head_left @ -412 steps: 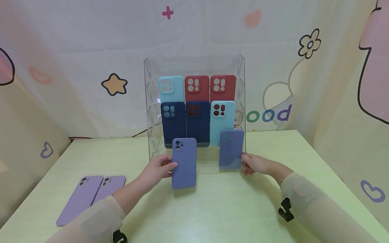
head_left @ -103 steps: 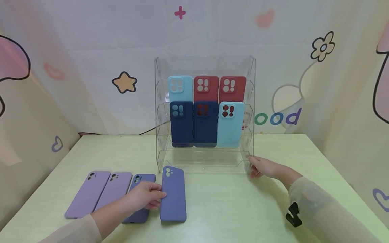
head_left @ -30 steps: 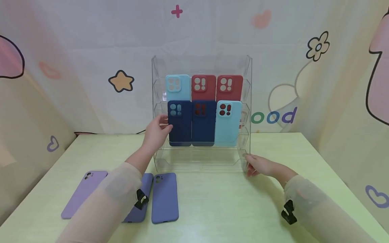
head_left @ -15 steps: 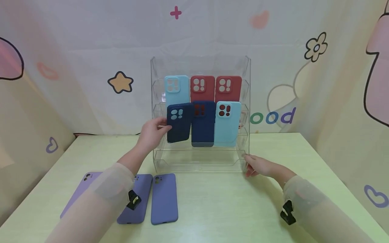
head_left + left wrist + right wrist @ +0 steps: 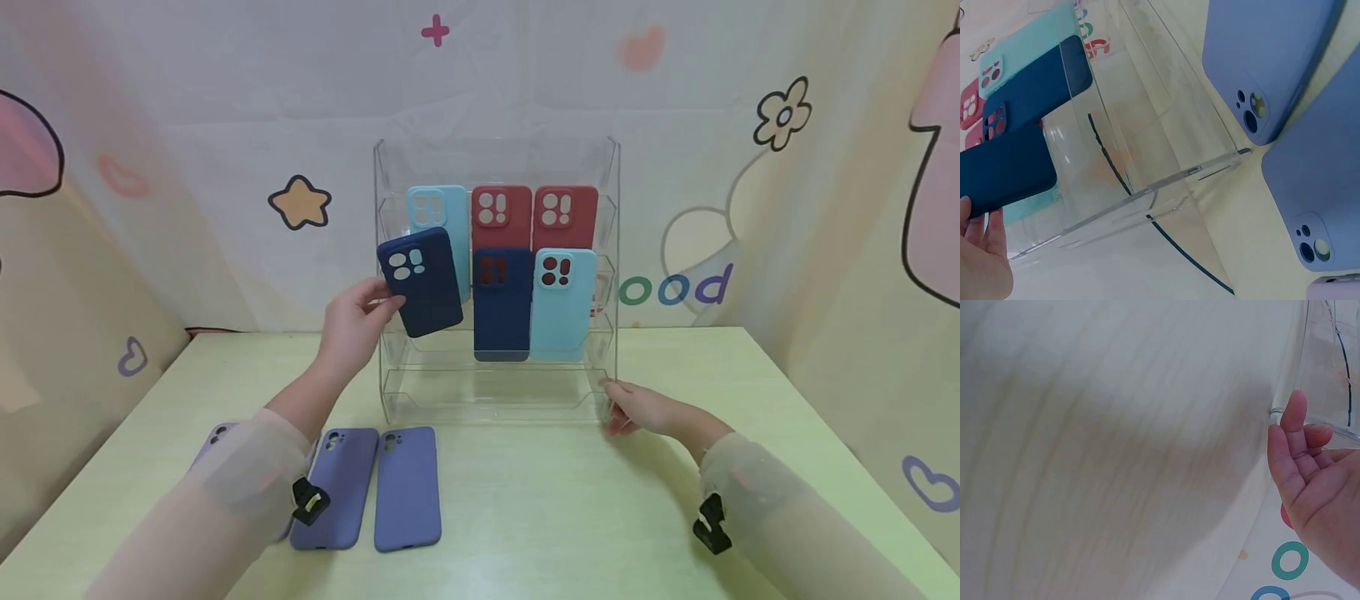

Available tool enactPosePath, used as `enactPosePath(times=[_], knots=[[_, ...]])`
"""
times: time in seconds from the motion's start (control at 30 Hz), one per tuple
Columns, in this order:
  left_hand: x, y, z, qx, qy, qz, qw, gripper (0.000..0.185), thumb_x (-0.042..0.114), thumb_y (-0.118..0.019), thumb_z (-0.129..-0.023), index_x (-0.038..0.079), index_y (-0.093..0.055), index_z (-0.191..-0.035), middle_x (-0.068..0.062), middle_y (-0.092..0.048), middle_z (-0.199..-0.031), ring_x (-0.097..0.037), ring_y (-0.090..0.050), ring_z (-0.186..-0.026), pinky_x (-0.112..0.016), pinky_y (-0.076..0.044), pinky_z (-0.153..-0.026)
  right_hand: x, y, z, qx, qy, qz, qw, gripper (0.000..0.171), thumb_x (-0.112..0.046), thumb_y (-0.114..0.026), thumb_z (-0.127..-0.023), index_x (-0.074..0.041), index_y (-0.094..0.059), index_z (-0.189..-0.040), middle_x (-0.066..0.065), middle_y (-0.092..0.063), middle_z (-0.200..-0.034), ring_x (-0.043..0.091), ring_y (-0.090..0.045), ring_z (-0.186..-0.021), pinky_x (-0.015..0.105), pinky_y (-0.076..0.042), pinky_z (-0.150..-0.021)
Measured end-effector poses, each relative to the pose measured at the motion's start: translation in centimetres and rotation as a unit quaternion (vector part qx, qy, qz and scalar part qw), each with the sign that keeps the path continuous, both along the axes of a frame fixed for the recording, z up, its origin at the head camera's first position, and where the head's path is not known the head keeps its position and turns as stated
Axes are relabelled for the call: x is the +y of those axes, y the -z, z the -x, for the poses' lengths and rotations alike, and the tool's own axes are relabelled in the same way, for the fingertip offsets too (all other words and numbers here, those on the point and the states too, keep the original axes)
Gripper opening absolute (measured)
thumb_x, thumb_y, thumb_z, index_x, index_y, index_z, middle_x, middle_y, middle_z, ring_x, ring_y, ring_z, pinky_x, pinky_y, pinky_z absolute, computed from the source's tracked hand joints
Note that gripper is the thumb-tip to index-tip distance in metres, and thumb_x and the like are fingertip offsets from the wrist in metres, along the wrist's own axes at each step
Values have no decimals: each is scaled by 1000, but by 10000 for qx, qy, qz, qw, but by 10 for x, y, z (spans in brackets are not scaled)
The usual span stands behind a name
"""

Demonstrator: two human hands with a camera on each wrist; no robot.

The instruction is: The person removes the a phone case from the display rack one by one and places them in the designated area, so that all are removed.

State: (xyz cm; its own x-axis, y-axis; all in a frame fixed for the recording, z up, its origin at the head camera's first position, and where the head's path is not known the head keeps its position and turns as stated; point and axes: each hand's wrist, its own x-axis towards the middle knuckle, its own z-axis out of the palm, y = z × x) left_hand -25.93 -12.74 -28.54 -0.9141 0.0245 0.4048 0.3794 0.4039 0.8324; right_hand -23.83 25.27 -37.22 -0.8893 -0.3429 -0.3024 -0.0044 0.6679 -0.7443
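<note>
My left hand [image 5: 351, 323] pinches a dark blue phone case [image 5: 423, 283] by its left edge. The case is tilted and held in front of the left side of a clear acrylic display rack [image 5: 495, 410], overlapping a light blue case [image 5: 438, 204] behind it. Another dark blue case [image 5: 502, 312] and a light blue one [image 5: 562, 312] stand in the row below two red cases [image 5: 501, 200]. At the rack's lower right corner, my right hand [image 5: 636, 408] holds the side panel between thumb and fingers; in the right wrist view two fingers extend past the edge.
Two blue-purple cases [image 5: 407, 492] lie on the table [image 5: 570, 500] in front of the rack. Lighter purple cases [image 5: 217, 437] lie farther left, mostly hidden by my left sleeve. A patterned curtain [image 5: 225, 125] hangs behind the rack.
A blue-purple case was laid on the table and released. My left hand then took the left dark blue case out of its row and moved it up and left. My right hand stays put.
</note>
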Motion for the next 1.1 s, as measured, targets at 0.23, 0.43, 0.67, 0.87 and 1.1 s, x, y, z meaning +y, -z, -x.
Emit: enactPosePath(times=[0.23,0.43,0.67,0.87,1.1], knots=[[-3,3,-12,-297,346,-246,9987,27,9,-59,-91,0,-62,-117,-15,-63,-109,-25,-62,-97,-34,-51,-81,0,-1,-1,-2,-5,3,10000,41,-30,-18,-103,-1,-38,-82,13,-51,-80,23,-57,-82,43,-47,-82],[-6,9,-23,-703,573,-295,9954,30,9,-58,-91,0,-60,-120,-16,-64,-110,-23,-62,-98,-32,-51,-80,0,0,-1,-10,-10,17,10000,40,-29,-18,-103,-1,-38,-82,13,-51,-81,23,-57,-82,43,-47,-83],[-9,19,-34,-1162,739,-288,9901,35,9,-59,-91,1,-57,-125,-17,-63,-112,-23,-62,-97,-33,-51,-80,1,1,-1,-55,-11,58,10000,40,-29,-17,-103,-1,-37,-82,12,-49,-82,24,-56,-83,43,-47,-83],[-4,29,-48,-1559,879,-306,9834,35,9,-59,-91,-3,-56,-124,-17,-65,-108,-22,-63,-93,-37,-51,-81,2,0,-1,-59,-6,24,10000,39,-29,-17,-103,-2,-36,-81,12,-50,-82,24,-57,-84,43,-47,-83],[5,43,-57,-1899,993,-270,9764,31,9,-61,-90,-5,-59,-117,-15,-66,-103,-25,-64,-92,-39,-52,-79,1,0,-2,-29,-12,20,10000,39,-29,-18,-102,-2,-36,-81,13,-49,-82,24,-57,-83,44,-47,-83]])
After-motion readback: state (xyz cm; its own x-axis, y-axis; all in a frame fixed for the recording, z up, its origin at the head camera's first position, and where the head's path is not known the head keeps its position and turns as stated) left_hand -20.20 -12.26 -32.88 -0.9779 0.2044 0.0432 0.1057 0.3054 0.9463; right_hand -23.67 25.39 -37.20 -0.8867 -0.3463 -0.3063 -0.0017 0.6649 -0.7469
